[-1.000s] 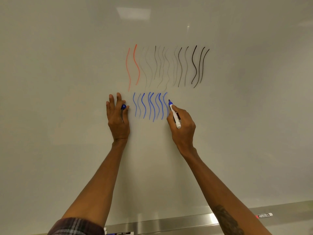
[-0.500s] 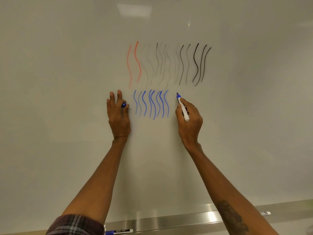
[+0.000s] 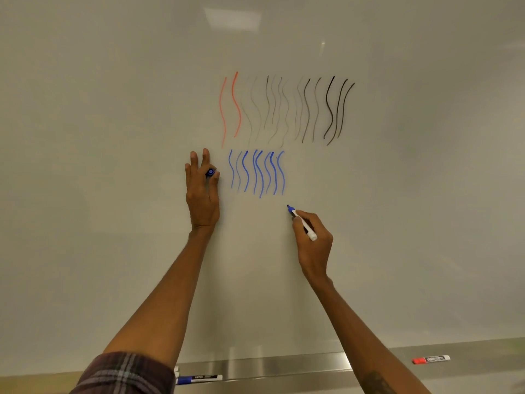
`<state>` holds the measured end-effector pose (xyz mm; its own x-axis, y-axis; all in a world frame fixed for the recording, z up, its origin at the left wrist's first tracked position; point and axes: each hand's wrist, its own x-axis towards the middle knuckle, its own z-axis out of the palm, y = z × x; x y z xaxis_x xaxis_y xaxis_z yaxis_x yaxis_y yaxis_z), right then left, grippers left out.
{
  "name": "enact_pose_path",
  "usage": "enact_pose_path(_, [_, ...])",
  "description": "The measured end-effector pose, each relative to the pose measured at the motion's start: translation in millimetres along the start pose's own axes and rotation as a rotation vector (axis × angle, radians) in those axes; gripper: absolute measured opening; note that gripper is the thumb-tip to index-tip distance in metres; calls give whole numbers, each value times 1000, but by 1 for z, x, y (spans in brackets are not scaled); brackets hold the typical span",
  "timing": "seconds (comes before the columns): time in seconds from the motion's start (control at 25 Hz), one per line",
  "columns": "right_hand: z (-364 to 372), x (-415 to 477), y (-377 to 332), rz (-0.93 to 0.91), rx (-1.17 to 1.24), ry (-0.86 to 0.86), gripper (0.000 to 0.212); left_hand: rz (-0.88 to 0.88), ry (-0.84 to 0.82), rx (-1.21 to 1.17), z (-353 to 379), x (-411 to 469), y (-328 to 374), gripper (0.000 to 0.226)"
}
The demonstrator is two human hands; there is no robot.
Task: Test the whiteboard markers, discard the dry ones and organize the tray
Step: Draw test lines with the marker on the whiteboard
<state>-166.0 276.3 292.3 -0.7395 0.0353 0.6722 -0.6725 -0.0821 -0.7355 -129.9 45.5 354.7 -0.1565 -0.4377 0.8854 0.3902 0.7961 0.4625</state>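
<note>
First, sleeve: a plaid cuff (image 3: 125, 373) at the lower left edge, on the left forearm.
Tray: a metal ledge (image 3: 284, 365) runs along the foot of the whiteboard (image 3: 113, 166).
Markers on tray: a blue-capped marker (image 3: 199, 378) lies flat just beside the cuff; a red-capped marker (image 3: 431, 359) lies flat well apart from it, out to the right.
Right hand: the right hand (image 3: 314, 245) grips the uncapped blue marker (image 3: 302, 223) in a writing hold, fingers curled round the barrel, tip pointing up and left, below the blue lines; I cannot tell if the tip touches the board.
Left hand: the left hand (image 3: 202, 191) rests on the board with fingers straight and pointing up, pinching the blue cap (image 3: 210, 172) between thumb and forefinger.
Blue lines: a row of wavy strokes (image 3: 257, 173) just right of the left hand, some bold, some faint.
Red lines: two wavy strokes (image 3: 230, 109) above, at the left end of the upper row.
Black lines: a run of wavy strokes (image 3: 298, 109) right of the red, pale grey first and darkest at the far right.
</note>
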Motion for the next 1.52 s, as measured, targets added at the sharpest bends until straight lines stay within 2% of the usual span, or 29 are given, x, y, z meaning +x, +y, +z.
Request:
enact_pose_path(0.12, [-4, -6, -5, 339, 343, -113, 16, -178, 12, -161, -13, 0, 19, 41])
enact_pose_path(0.24, [-2, -17, -9, 523, 572, -215, 17, -293, 194, -315, -25, -16, 40, 26])
enact_pose_path(0.36, [0, -34, -13, 615, 683, -330, 24, -524, 296, -486, -29, -48, 55, 22])
enact_pose_path(0.56, [10, -66, -11, 698, 702, -419, 26, -792, 195, -729, -32, -106, 61, 37])
enact_pose_path(0.68, [11, -79, -7, 700, 681, -414, 27, -940, 222, -827, -33, -127, 59, 37])
enact_pose_path(0.88, [13, -87, -3, 702, 672, -410, 28, -993, 226, -810, -35, -145, 58, 31])
enact_pose_path(1.2, [17, -95, 2, 673, 604, -458, 23, -969, 162, -741, -36, -166, 52, 27])
enact_pose_path(1.4, [23, -100, 5, 648, 540, -484, 26, -969, 224, -721, -37, -172, 48, 27])
enact_pose_path(1.52, [26, -105, 8, 701, 575, -498, 25, -971, 246, -701, -37, -177, 47, 29])
